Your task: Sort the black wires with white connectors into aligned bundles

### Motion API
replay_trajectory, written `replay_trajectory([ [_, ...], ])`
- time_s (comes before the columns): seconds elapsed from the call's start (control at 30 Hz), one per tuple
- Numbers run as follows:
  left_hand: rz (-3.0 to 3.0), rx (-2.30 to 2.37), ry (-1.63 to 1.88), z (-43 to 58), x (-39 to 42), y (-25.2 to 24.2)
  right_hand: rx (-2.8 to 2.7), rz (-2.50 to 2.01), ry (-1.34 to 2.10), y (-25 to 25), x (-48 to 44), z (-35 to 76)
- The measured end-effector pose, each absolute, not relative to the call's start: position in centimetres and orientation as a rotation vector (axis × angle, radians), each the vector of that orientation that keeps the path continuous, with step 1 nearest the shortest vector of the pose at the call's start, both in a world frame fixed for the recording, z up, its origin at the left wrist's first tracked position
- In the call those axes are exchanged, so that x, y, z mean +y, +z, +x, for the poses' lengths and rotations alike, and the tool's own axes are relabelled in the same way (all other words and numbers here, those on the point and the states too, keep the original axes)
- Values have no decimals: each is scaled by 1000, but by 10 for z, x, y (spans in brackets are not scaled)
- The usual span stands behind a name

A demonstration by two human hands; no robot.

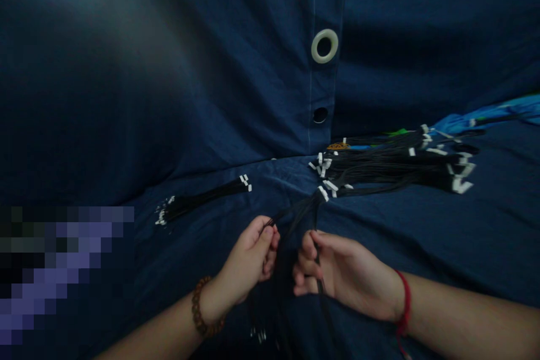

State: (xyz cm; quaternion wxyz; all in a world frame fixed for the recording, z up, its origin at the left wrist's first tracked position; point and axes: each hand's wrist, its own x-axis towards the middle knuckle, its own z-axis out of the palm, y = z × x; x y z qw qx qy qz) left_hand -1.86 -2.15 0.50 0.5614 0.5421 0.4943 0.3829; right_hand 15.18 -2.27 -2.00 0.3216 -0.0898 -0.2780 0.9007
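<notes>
— While I'm reading this head-camera feed from a distance, I'm seeing two bare hands working at a bundle of thin black wires tipped with white connectors (301,219). What's the left hand (248,259) doing?

— It's gripping, with the fingers curled in and pinching the strands near the top of the bundle. A brown wooden bead bracelet (202,306) is sitting on that wrist.

— And the right hand (337,270)?

— It's gripping too, curled loosely, with wires running down through the fingers. A thin red string (404,304) is circling that wrist.

— Where's the bundle lying?

— It's hanging between both hands. Its white-tipped upper end is reaching a large heap of similar black wires (392,166) — touching or just beside it, I can't tell — and its lower strands are trailing down over a dark blue cloth sheet (422,270).

— What else is showing?

— A smaller bundle of black wires with white connectors (202,202) is lying on the sheet to the left, and crumpled bright blue material (485,115) is sitting beyond the heap. White ring eyelets (324,46) are running up a dark blue cloth backdrop (253,67), and a pixelated purple patch (63,275) is hiding the lower left.
</notes>
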Motion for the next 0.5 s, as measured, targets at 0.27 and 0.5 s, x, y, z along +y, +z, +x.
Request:
replay_trajectory([
  [0.27, 1242, 1044, 845, -19, -24, 11, -787, -418, 2210, -22, -22, 149],
  [0.5, 1340, 1028, 793, -10, -40, 11, -965, -416, 2211, -18, -29, 147],
])
